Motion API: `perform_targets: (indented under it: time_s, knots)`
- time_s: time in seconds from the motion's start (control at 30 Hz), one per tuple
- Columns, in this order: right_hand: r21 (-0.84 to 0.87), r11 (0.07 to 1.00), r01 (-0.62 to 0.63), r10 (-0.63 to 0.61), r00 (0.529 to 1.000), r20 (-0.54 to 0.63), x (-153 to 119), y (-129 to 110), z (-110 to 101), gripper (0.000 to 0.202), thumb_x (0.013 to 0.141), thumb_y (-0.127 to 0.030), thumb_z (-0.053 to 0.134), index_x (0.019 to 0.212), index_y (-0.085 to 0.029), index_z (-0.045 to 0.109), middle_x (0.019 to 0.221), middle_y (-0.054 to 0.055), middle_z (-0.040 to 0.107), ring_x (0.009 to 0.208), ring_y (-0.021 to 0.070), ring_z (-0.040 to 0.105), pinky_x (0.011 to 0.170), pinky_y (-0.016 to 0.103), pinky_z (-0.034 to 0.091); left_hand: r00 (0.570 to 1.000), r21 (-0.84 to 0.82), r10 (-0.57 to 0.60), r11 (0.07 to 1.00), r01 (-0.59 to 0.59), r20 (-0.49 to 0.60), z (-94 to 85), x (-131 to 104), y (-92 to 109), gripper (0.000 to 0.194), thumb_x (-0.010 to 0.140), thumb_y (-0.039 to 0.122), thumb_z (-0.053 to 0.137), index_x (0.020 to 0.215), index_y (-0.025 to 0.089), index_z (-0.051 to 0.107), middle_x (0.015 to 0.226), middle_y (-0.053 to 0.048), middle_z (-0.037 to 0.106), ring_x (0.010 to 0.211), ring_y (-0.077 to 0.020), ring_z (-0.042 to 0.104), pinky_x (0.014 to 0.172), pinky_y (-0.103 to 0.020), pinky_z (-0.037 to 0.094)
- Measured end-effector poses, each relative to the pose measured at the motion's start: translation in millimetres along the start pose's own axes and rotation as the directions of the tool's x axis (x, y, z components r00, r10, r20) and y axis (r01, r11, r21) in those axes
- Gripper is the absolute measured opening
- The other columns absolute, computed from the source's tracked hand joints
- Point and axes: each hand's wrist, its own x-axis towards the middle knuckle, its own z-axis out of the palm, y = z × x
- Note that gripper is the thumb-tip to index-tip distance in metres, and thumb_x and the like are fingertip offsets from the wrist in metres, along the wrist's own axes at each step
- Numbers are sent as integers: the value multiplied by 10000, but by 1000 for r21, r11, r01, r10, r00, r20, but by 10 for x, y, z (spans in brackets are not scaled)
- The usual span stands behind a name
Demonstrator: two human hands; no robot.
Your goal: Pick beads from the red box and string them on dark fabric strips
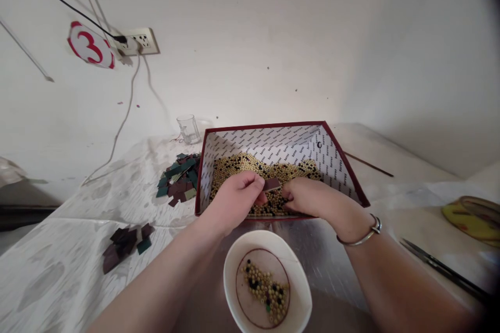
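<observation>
My left hand point(242, 195) pinches a small dark brown rectangular piece point(272, 184), perhaps leather or card, above a box point(341, 161) with a dark red rim. Loose beads point(234, 165), mostly pale gold with black ones mixed in, cover the bottom of this box. Just right of the brown piece, my right hand point(307, 196) has its fingers curled together low over the beads; whatever they hold is hidden. A metal bangle circles the right wrist. In front of the box stands a white bowl point(229, 270) with gold, black and green beads inside.
Left of the box lies a pile of green and brown pieces point(179, 177), with a smaller pile point(123, 244) nearer. A glass mug point(188, 129) stands behind. To the right are a thin stick point(369, 163), dark scissors or tweezers point(437, 265) and a yellowish round container point(474, 218).
</observation>
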Motion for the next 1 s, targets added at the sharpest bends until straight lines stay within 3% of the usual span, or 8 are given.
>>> perform_targets:
  time_s: [0.23,0.57,0.73,0.83,0.93,1.0]
  knots:
    - [58,997,45,-44,999,-17,-71,-58,-29,161,644,-101,550,629,-209,669,601,31,626,486,126,496,455,245,284,1000,-3,27,1000,-27,-1,27,-5,16,319,854,412,396,677,190,541,690,-17,603,671,-141,545,629,-261,408]
    - [147,987,71,-51,989,-136,5,-28,-44,83,663,-149,575,665,-171,655,605,36,613,520,130,492,496,248,299,1000,43,21,999,-20,-15,12,-3,33,318,860,416,391,688,189,533,694,-13,602,684,-149,561,632,-268,419]
    - [241,967,87,-15,958,-286,32,32,-86,82,720,-196,540,693,-170,612,620,22,600,557,135,510,520,246,332,998,42,49,998,-47,-36,4,17,-10,310,863,418,390,713,193,540,695,-13,598,693,-149,561,653,-272,422]
    - [343,926,157,20,887,-461,-66,-12,-194,100,785,-211,486,754,-182,577,698,10,613,622,125,536,567,232,375,997,36,56,998,-54,-47,-10,33,-35,309,863,427,391,729,195,544,698,-17,606,688,-150,555,646,-269,417]
    - [414,833,368,38,708,-706,-207,-142,-268,79,789,-239,537,729,-194,560,694,-6,599,636,118,535,591,229,395,997,33,68,997,-66,-44,-26,40,-30,315,862,432,394,726,190,544,683,-12,600,651,-139,531,612,-256,398]
    - [362,808,465,-11,626,-780,-264,-248,-262,75,792,-228,555,724,-197,563,700,-9,592,646,118,529,601,235,398,996,25,87,996,-86,-37,-28,40,-22,338,859,439,401,692,181,543,664,-8,583,623,-128,505,594,-249,385]
